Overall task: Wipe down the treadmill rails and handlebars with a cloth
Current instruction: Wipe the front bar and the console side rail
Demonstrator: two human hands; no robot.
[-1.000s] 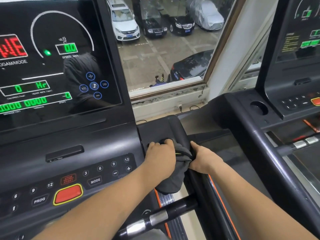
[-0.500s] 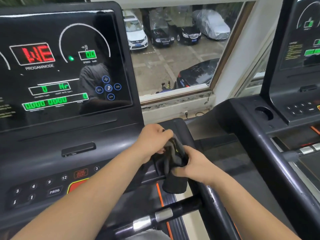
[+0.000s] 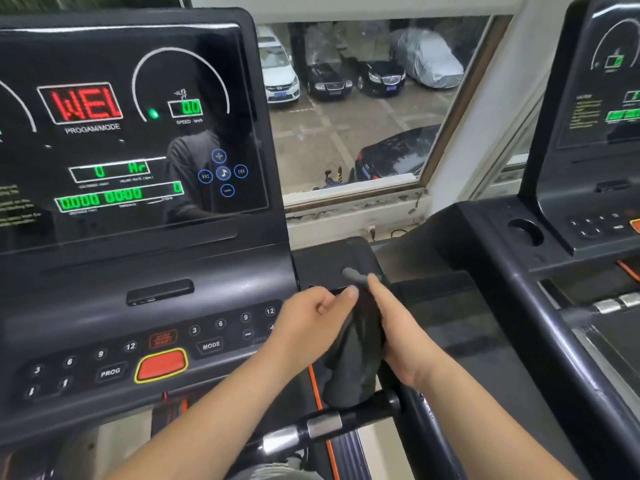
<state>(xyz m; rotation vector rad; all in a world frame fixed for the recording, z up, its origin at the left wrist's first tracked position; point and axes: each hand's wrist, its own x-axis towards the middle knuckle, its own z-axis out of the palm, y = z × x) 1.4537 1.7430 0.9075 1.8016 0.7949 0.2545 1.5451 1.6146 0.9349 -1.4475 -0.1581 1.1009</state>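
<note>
A dark grey cloth (image 3: 353, 355) hangs bunched between my two hands, just over the right side rail (image 3: 414, 415) of the treadmill. My left hand (image 3: 311, 320) grips its left edge with curled fingers. My right hand (image 3: 398, 330) lies flat against its right side, fingers straight and pointing up; its thumb is hidden. A tip of the cloth pokes up above my right index finger. Below the cloth the black handlebar (image 3: 360, 415) with silver sensor plates crosses toward the rail. The black wing (image 3: 329, 259) of the console sits right behind the hands.
The lit console screen (image 3: 131, 133) and the button panel (image 3: 162, 365) with a red stop button fill the left. A second treadmill (image 3: 519, 271) with a cup hole stands at the right. A window (image 3: 346, 116) over parked cars is ahead.
Both hands have lifted the cloth off the wing and rail. My right hand went from gripping the bunched cloth to lying straight along it. The view shifted left and down.
</note>
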